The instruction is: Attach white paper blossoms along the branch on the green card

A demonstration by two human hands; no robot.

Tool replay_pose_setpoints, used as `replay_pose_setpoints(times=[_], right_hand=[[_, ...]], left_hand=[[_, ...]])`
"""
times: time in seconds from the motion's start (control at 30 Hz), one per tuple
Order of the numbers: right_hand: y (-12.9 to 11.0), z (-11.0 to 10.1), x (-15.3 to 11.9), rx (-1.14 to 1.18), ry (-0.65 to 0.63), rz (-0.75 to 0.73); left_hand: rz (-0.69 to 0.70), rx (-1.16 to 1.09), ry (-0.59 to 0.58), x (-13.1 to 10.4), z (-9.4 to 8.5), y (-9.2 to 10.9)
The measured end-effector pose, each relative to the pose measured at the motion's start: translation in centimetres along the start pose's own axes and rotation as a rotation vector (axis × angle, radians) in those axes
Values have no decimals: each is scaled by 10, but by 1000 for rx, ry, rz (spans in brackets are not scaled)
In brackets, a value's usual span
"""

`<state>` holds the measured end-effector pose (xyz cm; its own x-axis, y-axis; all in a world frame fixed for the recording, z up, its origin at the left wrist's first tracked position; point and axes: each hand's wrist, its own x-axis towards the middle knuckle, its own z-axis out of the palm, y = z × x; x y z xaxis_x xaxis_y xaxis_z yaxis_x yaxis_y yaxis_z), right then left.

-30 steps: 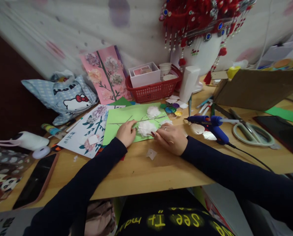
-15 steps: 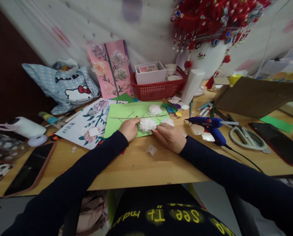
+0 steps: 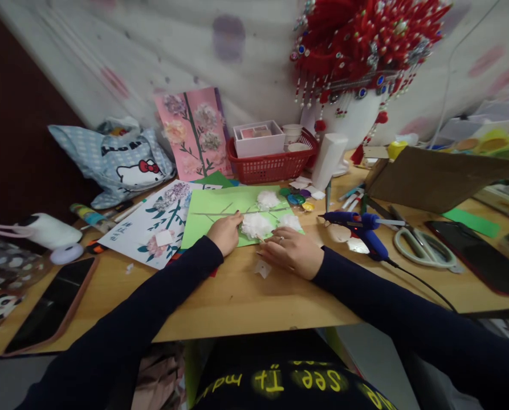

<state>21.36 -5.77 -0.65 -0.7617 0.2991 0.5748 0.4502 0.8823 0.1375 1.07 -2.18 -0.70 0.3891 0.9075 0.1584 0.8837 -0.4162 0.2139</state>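
A light green sheet (image 3: 203, 219) with a drawn branch lies on the table, bearing white fluffy paper flowers. My left hand (image 3: 225, 233) rests on the sheet, its fingertips at the left edge of the middle flower (image 3: 256, 225). My right hand (image 3: 292, 249) is at that flower's lower right, fingers bent together around something thin that I cannot make out. Another flower (image 3: 268, 199) sits above the branch and a third (image 3: 290, 221) lies just beyond my right hand. A small white paper square (image 3: 262, 268) is on the table below my right fingers.
To the right are a blue glue gun (image 3: 357, 223), scissors (image 3: 423, 245) and a phone (image 3: 480, 256). Behind stand a red basket (image 3: 273, 168) and a white roll (image 3: 330, 160). Flower pictures (image 3: 151, 228) and another phone (image 3: 51, 304) lie left.
The view has tilted up slightly. My right hand has drawn a little down and left, off the flower's right edge, uncovering more of the third flower. My left hand stays by the middle flower.
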Motion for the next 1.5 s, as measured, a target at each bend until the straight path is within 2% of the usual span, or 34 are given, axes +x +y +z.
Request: replay_pose_setpoints(times=[0.27, 0.4, 0.47, 0.67, 0.8, 0.97, 1.1, 1.27, 1.5], right_hand=[[-1, -20, -3, 87, 185, 65], [0, -20, -4, 150, 212, 132], [-1, -16, -5, 209, 204, 240], [-3, -3, -4, 482, 137, 716], [-1, -2, 0, 555, 114, 859], [0, 1, 0, 442, 134, 834], [-1, 4, 1, 355, 160, 703], [0, 4, 7, 370, 138, 641], [-4, 2, 6, 232, 82, 477]], left_hand=[[22, 17, -14, 1, 4, -4], [26, 18, -5, 0, 5, -5], [23, 19, -5, 0, 5, -5], [11, 16, -10, 0, 5, -5], [2, 31, -30, 0, 4, -4], [3, 47, -47, 0, 3, -4], [16, 57, -41, 0, 3, -5], [17, 63, -41, 0, 5, -5], [21, 53, -42, 1, 5, -5]])
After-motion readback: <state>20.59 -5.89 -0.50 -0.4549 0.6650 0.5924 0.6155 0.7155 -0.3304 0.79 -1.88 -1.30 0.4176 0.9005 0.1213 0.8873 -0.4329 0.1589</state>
